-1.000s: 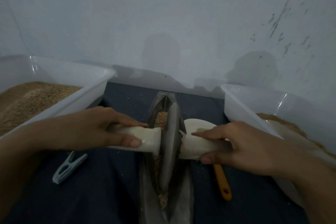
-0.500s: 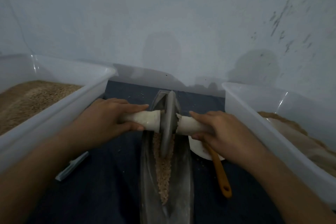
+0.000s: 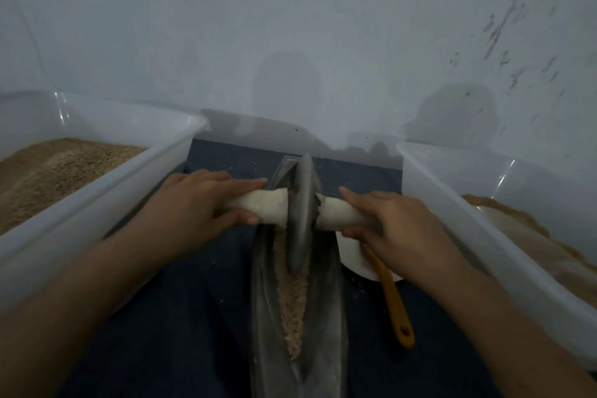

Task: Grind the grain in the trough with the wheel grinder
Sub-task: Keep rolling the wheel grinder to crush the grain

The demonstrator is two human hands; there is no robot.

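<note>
A grey boat-shaped trough [image 3: 326, 317] lies lengthwise on the dark cloth in front of me. A strip of tan crushed grain [image 3: 292, 294] runs along its groove. The grey wheel grinder [image 3: 302, 210] stands on edge at the trough's far end, with a pale handle out each side. My left hand [image 3: 197, 203] grips the left handle [image 3: 268, 208], fingers over the top and thumb beneath. My right hand [image 3: 397, 229] holds the right handle [image 3: 337, 215] the same way.
A clear plastic tub [image 3: 106, 191] of brown grain stands at the left. Another clear tub [image 3: 484, 236] with tan ground meal stands at the right. A white plate [image 3: 350, 252] and an orange-handled tool [image 3: 392, 300] lie between trough and right tub. A pale wall rises close behind.
The wheel has rolled away from me, from mid-trough to the far end. Both arms have stretched forward with it. More crushed grain now shows in the near groove.
</note>
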